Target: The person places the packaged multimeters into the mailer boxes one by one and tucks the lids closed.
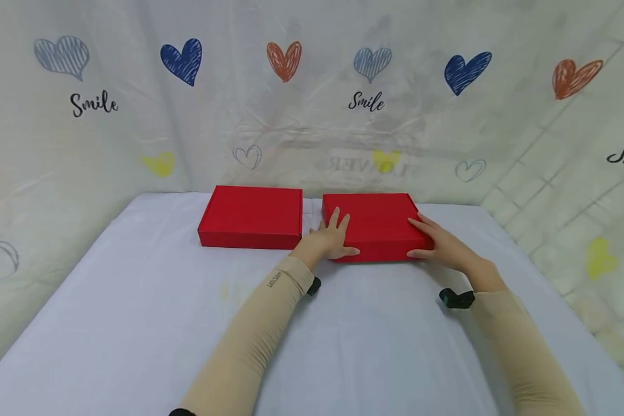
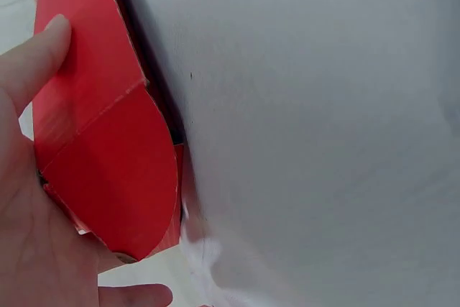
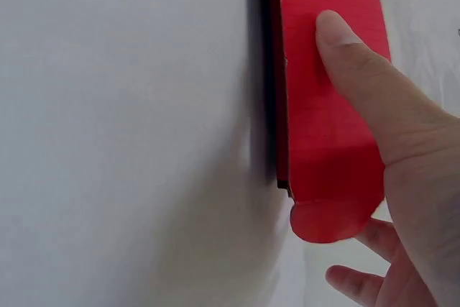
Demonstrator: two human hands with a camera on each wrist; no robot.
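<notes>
The right-hand red cardboard box point(image 1: 377, 216) lies at the back of the table, with both hands at its front corners. My left hand point(image 1: 331, 238) holds the left corner, thumb on the front panel and fingers spread along the top and side. In the left wrist view a rounded tab point(image 2: 126, 177) juts out at the end of the front flap point(image 2: 90, 55). My right hand point(image 1: 444, 242) grips the right corner, thumb pressed to the front flap point(image 3: 323, 106) and other fingers around the side. A small rounded tab point(image 3: 327, 221) sticks out there too. The box's inside is hidden.
Another red box point(image 1: 252, 216), its lid down, lies just left of the held one, with a narrow gap between. A white cloth covers the table point(image 1: 135, 323). Behind it hangs a pale sheet point(image 1: 312, 121) printed with hearts and lettering.
</notes>
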